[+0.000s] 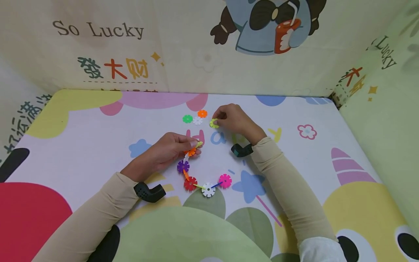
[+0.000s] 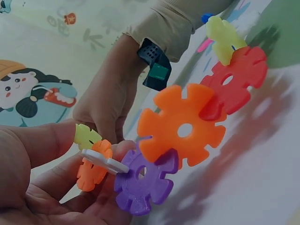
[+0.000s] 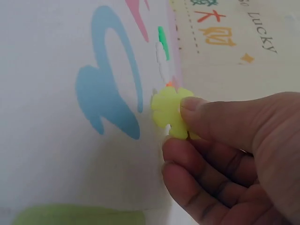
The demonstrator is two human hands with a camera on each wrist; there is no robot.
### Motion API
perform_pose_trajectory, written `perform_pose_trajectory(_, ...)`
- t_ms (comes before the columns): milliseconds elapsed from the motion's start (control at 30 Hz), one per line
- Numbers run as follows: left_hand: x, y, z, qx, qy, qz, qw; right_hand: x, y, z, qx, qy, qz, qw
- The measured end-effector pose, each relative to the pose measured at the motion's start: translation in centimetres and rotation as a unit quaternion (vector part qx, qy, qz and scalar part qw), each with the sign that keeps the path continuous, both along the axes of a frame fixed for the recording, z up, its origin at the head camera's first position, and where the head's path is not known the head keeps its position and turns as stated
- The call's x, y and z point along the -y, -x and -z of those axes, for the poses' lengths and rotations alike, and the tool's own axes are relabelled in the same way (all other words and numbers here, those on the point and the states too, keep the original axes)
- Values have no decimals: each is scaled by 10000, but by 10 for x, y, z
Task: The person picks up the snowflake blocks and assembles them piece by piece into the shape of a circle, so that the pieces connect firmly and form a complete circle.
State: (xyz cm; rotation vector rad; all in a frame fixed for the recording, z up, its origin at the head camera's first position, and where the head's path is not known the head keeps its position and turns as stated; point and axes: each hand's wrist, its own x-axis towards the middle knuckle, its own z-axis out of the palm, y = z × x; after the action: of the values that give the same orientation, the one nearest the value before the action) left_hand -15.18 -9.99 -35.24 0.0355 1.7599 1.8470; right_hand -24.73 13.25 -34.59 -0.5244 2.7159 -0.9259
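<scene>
A curved chain of interlocked notched plastic discs hangs from my left hand [image 1: 168,151], which pinches its yellow end disc [image 2: 87,136] between thumb and fingers. Below that come an orange disc [image 2: 93,166], a white disc [image 2: 104,161], a purple disc [image 1: 183,166], another orange disc [image 2: 182,125] and a red disc [image 1: 190,183]. The chain runs on through a white disc [image 1: 208,190] to a pink disc [image 1: 225,181] at its far end. Up and to the right, my right hand [image 1: 234,120] pinches a loose yellow notched disc [image 3: 169,110] by thumb and fingertips.
Beside the right hand, toward the back of the table, lie a green disc [image 1: 187,119], a white disc [image 1: 198,120] and an orange disc [image 1: 202,114]. A printed cloth [image 1: 183,47] stands as a wall behind the table. The tabletop [image 1: 98,145] carries colourful cartoon prints.
</scene>
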Motion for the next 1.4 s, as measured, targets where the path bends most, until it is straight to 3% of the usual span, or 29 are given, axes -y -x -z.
perform_pose_trajectory(233,0,1,0,-67,252,-124,9996,-5,-5,0,-60,122,-180,9997)
perform_pose_trajectory(433,0,1,0,-85,500,-270,9983,-5,-13,-1,1,327,-105,9994)
perform_pose_trajectory(700,-1,2,2,-95,357,-340,9987,-7,-23,1,111,806,-246,9964)
perform_pose_trajectory(1133,-2,3,4,-259,409,-376,9981,0,-40,-4,513,2061,-831,9736)
perform_pose_trajectory(1400,-2,4,4,-295,416,-552,9972,3,-42,-5,616,2244,-507,9712)
